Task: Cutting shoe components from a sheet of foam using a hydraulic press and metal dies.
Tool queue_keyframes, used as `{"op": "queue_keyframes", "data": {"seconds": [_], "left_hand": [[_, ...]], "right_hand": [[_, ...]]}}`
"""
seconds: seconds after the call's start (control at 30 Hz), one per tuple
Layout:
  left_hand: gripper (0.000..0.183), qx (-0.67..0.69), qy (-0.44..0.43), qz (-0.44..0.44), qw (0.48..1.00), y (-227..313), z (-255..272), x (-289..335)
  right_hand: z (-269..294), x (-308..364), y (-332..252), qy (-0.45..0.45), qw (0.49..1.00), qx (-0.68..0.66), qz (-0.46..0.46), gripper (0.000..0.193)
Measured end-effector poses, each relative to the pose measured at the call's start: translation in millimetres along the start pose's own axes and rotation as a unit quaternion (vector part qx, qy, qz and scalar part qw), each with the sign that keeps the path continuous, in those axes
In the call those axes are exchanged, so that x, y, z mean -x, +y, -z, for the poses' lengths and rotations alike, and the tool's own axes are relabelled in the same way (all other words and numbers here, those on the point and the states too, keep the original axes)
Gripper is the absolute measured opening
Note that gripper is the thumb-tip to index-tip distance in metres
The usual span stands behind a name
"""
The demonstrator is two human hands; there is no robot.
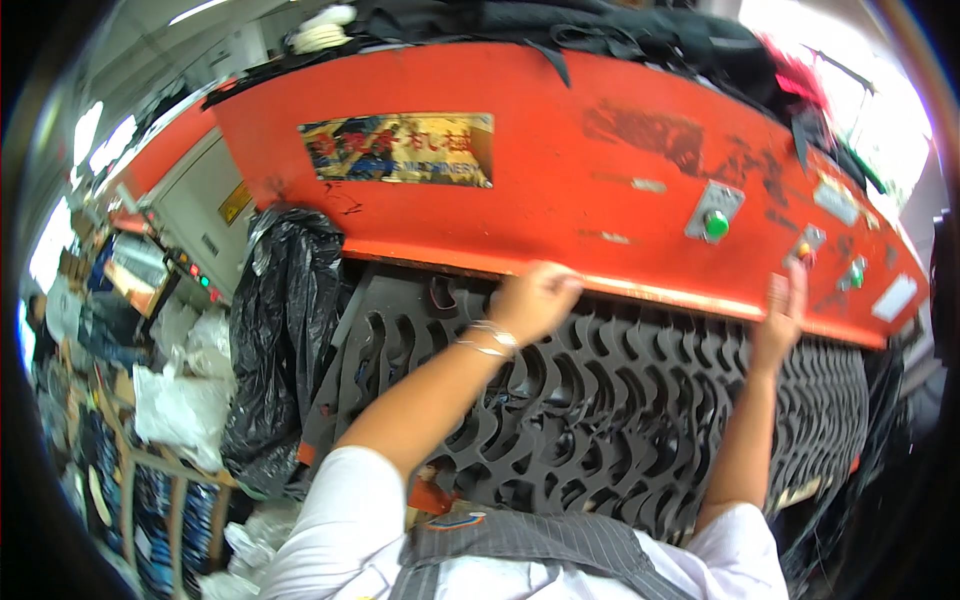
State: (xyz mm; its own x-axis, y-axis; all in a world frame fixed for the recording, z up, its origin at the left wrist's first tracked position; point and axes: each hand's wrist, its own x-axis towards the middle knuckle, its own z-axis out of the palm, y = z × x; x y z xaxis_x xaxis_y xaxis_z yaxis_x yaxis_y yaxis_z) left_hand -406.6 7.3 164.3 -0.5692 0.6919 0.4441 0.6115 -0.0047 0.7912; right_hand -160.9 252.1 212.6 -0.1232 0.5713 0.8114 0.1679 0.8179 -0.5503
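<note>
My left hand is closed, fingers curled, at the lower edge of the red machine beam. Motion blurs it a little, and whatever its fingers may hold is hidden. My right hand reaches up the beam's front with fingers stretched out, just below an orange-yellow button; whether a fingertip touches it I cannot tell. A green button sits to its left, and another green knob to its right. Under both arms lies a dark grey sheet with rows of curved cut-outs.
Black plastic bag material hangs at the beam's left end, beside a pale control cabinet. White plastic bags and a wooden frame stand at the left. Dark material is heaped on top of the machine.
</note>
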Motion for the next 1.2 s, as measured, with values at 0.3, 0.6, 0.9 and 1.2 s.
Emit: {"op": "queue_keyframes", "data": {"seconds": [0.3, 0.6, 0.9, 1.2], "left_hand": [[0.030, -0.005, -0.056, -0.277, 0.959, 126, -135, -112], [0.035, 0.036, -0.187, -0.152, 0.970, 101, -115, -67], [0.049, -0.102, -0.251, 0.132, 0.954, 26, 23, 152], [0.033, -0.137, -0.224, 0.208, 0.942, 95, 39, 196]], "right_hand": [[166, -204, 300, 0.285, 0.885, 0.332, -0.157, 0.085], [114, -189, 302, 0.211, 0.947, 0.179, -0.161, 0.087], [110, -180, 279, 0.148, 0.970, 0.160, -0.109, 0.058], [95, -186, 156, 0.234, 0.918, 0.299, -0.115, 0.054]]}}
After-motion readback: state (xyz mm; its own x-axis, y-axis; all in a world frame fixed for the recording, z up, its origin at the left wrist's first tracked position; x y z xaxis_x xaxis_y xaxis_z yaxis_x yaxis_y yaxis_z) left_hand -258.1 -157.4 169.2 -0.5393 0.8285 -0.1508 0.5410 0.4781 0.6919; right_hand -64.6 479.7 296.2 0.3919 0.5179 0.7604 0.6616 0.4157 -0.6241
